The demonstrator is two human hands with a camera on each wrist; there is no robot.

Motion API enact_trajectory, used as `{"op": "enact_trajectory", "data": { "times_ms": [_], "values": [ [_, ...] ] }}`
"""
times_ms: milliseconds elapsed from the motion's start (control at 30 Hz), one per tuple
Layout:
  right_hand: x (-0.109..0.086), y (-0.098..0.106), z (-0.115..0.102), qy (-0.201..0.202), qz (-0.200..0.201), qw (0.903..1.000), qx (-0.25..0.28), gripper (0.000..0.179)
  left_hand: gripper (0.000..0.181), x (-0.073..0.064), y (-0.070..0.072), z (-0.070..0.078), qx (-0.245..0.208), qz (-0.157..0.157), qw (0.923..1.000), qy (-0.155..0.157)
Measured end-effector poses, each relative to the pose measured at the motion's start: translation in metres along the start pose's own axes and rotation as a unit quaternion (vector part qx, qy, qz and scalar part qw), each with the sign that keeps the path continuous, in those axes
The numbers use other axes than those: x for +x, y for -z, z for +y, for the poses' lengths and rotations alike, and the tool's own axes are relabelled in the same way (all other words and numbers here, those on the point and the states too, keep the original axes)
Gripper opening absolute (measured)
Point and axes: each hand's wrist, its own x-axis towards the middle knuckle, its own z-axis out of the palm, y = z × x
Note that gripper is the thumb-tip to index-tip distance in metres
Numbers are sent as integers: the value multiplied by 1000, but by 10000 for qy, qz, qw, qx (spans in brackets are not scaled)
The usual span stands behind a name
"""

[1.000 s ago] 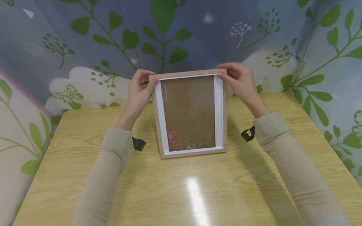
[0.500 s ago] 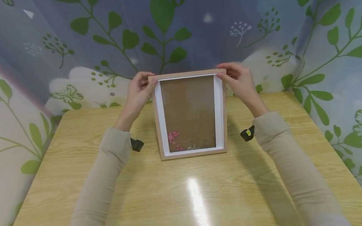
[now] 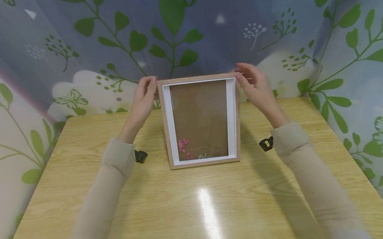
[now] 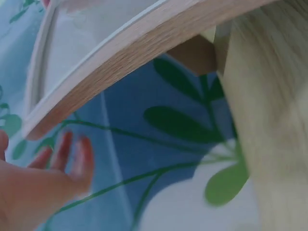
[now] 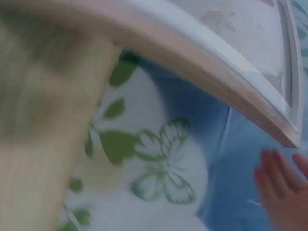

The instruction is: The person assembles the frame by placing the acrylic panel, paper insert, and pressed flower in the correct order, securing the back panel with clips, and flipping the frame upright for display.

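Observation:
A picture frame (image 3: 200, 115) with a light wood border and white inner edging stands on the table, leaning slightly back. Its brown, glossy panel shows small pink flowers at the lower left. My left hand (image 3: 143, 99) is beside the frame's top left corner; the left wrist view shows its fingers (image 4: 83, 159) apart from the wooden edge (image 4: 120, 62). Off the top right corner is my right hand (image 3: 257, 87), fingers spread; in the right wrist view they sit just clear of that corner. Behind the frame, a brown support piece (image 4: 195, 55) juts out.
The wood-grain table (image 3: 172, 212) carries a bright streak of reflected light in front of the frame. A curtain (image 3: 132, 71) printed with green leaves and butterflies hangs behind and along both sides. Each wrist wears a small black device (image 3: 141, 156).
Both hands have let go of the frame's top corners and moved outward, left hand to the left and right hand to the right. The frame stays standing in place.

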Motion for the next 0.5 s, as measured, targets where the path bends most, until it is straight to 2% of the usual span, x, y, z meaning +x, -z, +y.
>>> {"op": "enact_trajectory", "data": {
  "times_ms": [67,100,167,233,300,333,400,500],
  "values": [
    [-4,5,-2,520,317,9968,-526,39,54,-8,7,5,493,-61,9986,-176],
    [-7,8,-3,838,555,9921,-755,38,58,-13,11,8,827,-96,9961,-288],
    [-14,16,-7,1423,959,9779,-1194,36,61,-26,20,12,1606,-69,9852,-602],
    [-22,26,-10,1845,1342,9618,-1512,35,63,-40,28,14,2343,5,9681,-892],
    [-32,37,-16,2002,1482,9513,-1815,36,64,-56,35,14,3035,128,9464,-1100],
    [-37,42,-19,2031,1509,9476,-1951,37,64,-65,38,14,3325,178,9361,-1132],
    [-48,51,-24,2057,1606,9436,-2037,38,65,-83,44,13,3745,129,9208,-1078],
    [-64,61,-29,2120,1577,9391,-2198,42,68,-108,50,10,4196,16,9030,-928]
  ]
}}
